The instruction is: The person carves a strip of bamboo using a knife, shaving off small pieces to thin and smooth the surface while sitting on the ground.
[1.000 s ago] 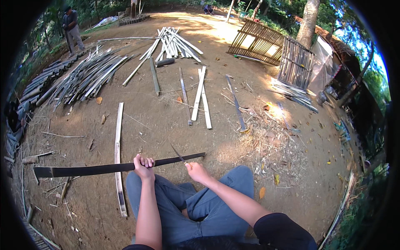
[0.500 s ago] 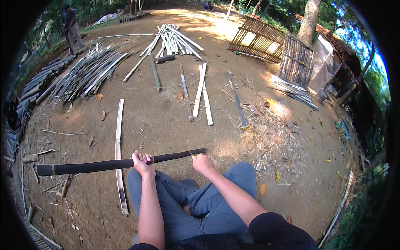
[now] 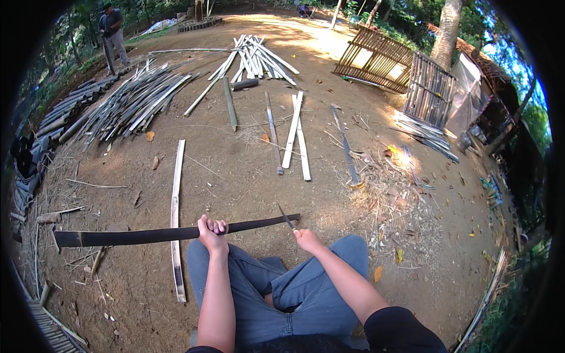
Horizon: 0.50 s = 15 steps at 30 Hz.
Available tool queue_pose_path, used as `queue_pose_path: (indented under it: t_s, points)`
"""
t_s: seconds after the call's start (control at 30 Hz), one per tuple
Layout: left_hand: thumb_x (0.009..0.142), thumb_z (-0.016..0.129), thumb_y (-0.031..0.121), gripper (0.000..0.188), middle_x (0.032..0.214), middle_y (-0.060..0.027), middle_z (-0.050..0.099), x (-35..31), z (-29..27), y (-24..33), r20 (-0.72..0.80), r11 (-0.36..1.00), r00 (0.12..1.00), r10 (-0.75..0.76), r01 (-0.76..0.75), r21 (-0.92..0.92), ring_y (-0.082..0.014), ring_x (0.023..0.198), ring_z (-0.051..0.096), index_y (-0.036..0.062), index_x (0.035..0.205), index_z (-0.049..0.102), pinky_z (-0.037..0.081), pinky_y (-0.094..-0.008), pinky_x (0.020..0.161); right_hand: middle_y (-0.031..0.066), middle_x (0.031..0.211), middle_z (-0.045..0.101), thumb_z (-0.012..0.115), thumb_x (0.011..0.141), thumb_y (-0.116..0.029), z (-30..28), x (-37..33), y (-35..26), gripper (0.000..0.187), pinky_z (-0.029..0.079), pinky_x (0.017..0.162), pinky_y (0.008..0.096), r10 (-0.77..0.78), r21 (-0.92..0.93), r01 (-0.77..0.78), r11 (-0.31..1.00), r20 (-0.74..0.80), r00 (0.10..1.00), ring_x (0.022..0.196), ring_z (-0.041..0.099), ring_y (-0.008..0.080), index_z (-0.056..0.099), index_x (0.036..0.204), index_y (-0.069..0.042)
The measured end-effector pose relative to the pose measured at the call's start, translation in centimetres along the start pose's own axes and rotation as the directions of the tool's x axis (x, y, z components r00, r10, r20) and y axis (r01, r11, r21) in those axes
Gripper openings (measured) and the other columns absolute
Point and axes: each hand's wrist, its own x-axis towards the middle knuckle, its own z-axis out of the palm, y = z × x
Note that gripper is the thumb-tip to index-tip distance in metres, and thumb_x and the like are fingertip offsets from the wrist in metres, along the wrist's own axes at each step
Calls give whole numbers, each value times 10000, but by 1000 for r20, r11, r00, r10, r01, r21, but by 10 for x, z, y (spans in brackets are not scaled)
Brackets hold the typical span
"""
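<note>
My left hand [image 3: 213, 233] is closed round a long dark bamboo strip [image 3: 138, 236], which lies crosswise over my lap, its wide end to the left and its narrow end to the right. In my right hand [image 3: 308, 240] is a knife [image 3: 286, 217]; its handle is mostly hidden by the fingers. The blade points up and to the left, crossing the strip close to its narrow end. Whether the blade touches the strip I cannot tell. Beneath the dark strip, a pale split bamboo strip [image 3: 176, 206] lies lengthwise on the ground left of my knee.
Split strips [image 3: 292, 129] and dark bamboo pieces lie ahead on bare soil. Behind are a pale strip pile [image 3: 256, 56] and a darker pile [image 3: 138, 103]. Shavings [image 3: 382, 206] cover ground at right. Slatted bamboo panels [image 3: 429, 91] stand beyond. A person [image 3: 112, 32] stands far left.
My right hand has moved right and slightly nearer me along the strip, and the knife blade shows more clearly. The dark strip looks turned about its length. The whole view has shifted slightly.
</note>
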Motion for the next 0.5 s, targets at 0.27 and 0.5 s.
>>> queue_pose_path:
  t_s: [0.27,0.5]
  points:
    - [893,532,275,373,504,9,289,0,0,5,-12,999,1000,21,-20,28,-160,456,363,154,606,327,407,-361,586,222,1055,662,439,950,-475,2,-1,-16,463,469,892,508,54,-19,-54,998,-17,998,1035,612,412,653,1054,-78]
    - [907,521,272,387,501,7,287,-2,-4,5,25,1000,999,-22,22,5,-165,455,362,155,597,321,414,-362,592,214,989,676,453,945,-470,1,-17,-35,443,486,834,528,58,-36,-60,998,-49,997,966,626,441,657,995,-80]
